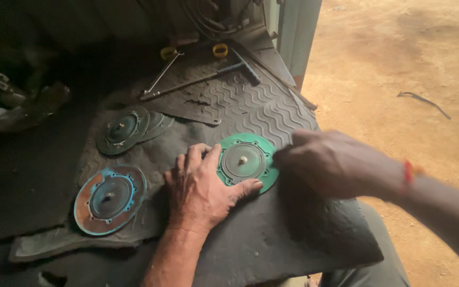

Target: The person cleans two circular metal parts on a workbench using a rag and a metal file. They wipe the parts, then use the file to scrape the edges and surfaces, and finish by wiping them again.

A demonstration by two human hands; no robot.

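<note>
A green round disc (246, 160) with a grey metal centre plate and a small stud lies flat on a dark rubber mat (272, 239). My left hand (200, 188) rests palm down on the mat, its fingers and thumb bracketing the disc's left and lower edge. From the right, my right hand (333, 165) reaches in and its fingertips touch the disc's right rim. A red thread circles that wrist.
Two more discs lie to the left: a rusty blue-edged one (110, 199) and a dark one (123, 129) overlapping another. A T-handle wrench (203, 78), a spanner (160, 74) and a yellow ring (220, 50) sit at the back. Sandy ground (399, 79) is to the right.
</note>
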